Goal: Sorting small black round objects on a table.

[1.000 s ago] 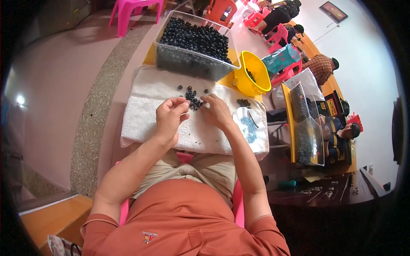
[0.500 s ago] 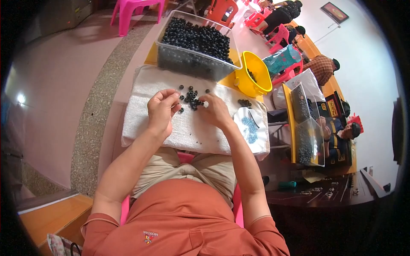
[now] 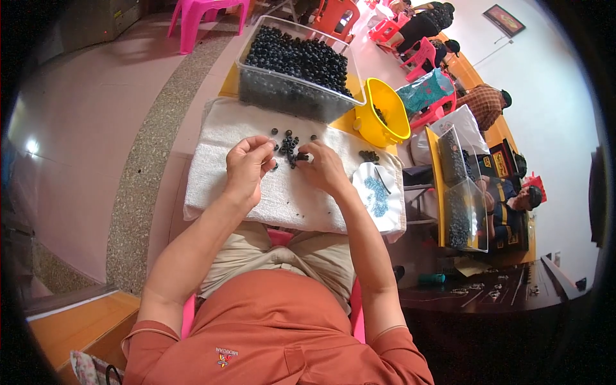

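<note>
My left hand [image 3: 245, 168] is closed, thumb and fingertips pinched together at the left edge of a small group of black beads [image 3: 289, 141]. Whatever it pinches is too small to make out. Facing it from the right, my right hand [image 3: 325, 169] grips a black bead [image 3: 301, 156] between thumb and fingers. Several more round, holed beads lie loose around the fingertips on a white towel [image 3: 218, 128]. To the right of my right hand rests a white scalloped dish [image 3: 363, 176] with tiny blue pieces [image 3: 378, 197] and a thin dark stick.
A clear plastic bin [image 3: 282, 93] full of black beads stands beyond the towel. Beside it is a yellow basin [image 3: 384, 131] with some beads inside. A small bead cluster [image 3: 369, 156] lies above the dish. Farther right, other people sit near more clear bins [image 3: 467, 212].
My right fingers have turned the bead slightly, and the pale spot on its end no longer shows. My left hand stays pinched, shifted a little to the right.
</note>
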Tool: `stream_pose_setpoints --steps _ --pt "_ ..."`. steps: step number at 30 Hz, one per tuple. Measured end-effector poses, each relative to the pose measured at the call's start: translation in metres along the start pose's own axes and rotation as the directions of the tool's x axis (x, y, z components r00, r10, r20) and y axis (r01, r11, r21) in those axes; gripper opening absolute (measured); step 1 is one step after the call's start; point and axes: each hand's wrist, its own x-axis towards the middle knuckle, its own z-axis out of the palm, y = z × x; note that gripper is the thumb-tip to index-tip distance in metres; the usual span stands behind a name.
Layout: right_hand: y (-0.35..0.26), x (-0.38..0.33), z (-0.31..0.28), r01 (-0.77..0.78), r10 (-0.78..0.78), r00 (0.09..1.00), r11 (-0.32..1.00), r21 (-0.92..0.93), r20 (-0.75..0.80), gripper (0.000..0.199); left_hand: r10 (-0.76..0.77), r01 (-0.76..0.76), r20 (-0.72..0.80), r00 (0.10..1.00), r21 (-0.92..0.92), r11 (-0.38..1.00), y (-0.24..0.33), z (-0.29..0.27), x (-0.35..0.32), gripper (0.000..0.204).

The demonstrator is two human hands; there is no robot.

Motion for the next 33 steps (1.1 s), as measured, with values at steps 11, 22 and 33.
stream_pose_setpoints --steps 11,22,33 --pt "0.012 -0.007 0.009 0.127 -0.064 0.976 0.944 0.304 -0.21 0.024 -0.034 0.031 0.058 0.998 0.053 0.998 -0.006 0.0 -0.002 0.015" --pt "-0.027 -0.039 -0.006 0.26 -0.089 0.945 0.786 0.561 -0.314 0.02 -0.271 0.222 0.316 0.909 0.183 0.958 -0.006 0.005 -0.013 0.013" --pt "-0.028 -0.057 -0.003 0.375 -0.196 0.88 0.845 0.382 -0.432 0.022 -0.348 0.313 0.391 0.852 0.153 0.937 -0.008 0.013 -0.022 0.017"
